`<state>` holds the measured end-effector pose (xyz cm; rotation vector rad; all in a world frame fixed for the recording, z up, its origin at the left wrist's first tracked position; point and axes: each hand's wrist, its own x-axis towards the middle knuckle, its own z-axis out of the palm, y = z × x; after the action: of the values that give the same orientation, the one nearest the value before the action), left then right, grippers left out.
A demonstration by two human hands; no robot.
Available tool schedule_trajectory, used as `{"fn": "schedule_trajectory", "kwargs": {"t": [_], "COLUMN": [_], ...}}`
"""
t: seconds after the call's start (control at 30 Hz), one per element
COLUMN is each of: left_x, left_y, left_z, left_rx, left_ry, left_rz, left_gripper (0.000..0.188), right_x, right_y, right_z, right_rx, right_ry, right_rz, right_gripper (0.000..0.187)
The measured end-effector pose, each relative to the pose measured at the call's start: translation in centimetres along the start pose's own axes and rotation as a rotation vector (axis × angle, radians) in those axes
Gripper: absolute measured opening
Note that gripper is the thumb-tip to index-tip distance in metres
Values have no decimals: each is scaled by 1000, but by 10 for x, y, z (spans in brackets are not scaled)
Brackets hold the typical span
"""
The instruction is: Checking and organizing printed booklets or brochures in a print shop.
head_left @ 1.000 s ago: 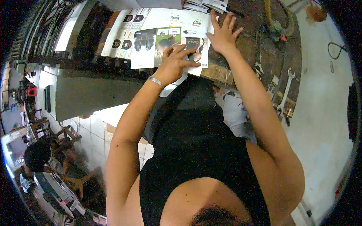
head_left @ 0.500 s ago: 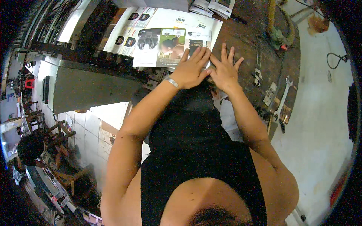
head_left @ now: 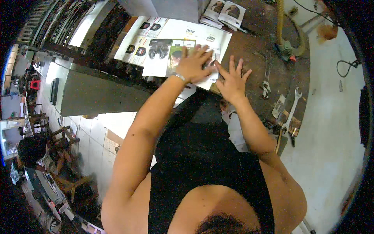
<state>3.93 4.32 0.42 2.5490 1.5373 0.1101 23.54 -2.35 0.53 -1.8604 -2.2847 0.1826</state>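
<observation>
The leaflet (head_left: 156, 67) is smooth paper. The bench (head_left: 251, 48) looks like rough, dull wood. The big wrench (head_left: 292, 110) is shiny metal. The black top (head_left: 210, 165) is dull cloth.

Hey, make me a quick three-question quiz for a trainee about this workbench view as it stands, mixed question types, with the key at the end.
1. Multiple choice: what is directly beneath the spread fingers of the left hand?
a) the folded booklets
b) the printed leaflet
c) the black cable
2. True or false: the silver wrench lies farther to the person's right than the right hand.
3. Fill in the blank: a silver bracelet circles the person's ____ wrist.

Key: 1. b; 2. true; 3. left
</observation>
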Motion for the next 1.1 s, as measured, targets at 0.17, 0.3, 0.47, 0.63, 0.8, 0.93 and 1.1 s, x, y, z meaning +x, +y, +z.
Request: {"fn": "schedule_trajectory", "kwargs": {"t": [0.17,0.3,0.47,0.63,0.8,0.93,1.1], "left_x": [6,-16,-30,-39,-58,-83,-92], "left_y": [-49,0,45,47,36,18,0], "left_z": [-27,-44,-34,-35,-28,-21,-12], "left_rx": [172,-354,-417,-569,-516,-170,-64], "left_ry": [12,249,85,173,256,206,145], "left_rz": [-521,-78,-198,-185,-28,150,227], "left_gripper": [86,65,56,68,80,76,47], "right_x": [0,-1,-2,-5,-9,-10,-10], "right_y": [-1,9,0,-11,-23,-13,-11], "right_z": [5,10,7,18,14,22,26], "right_rx": [19,107,145,353,571,604,772], "right_ry": [51,130,107,92,151,240,334], "right_rz": [-22,21,1,-72,-36,-16,3], "right_gripper": [66,69,68,74,83,81,69]}}
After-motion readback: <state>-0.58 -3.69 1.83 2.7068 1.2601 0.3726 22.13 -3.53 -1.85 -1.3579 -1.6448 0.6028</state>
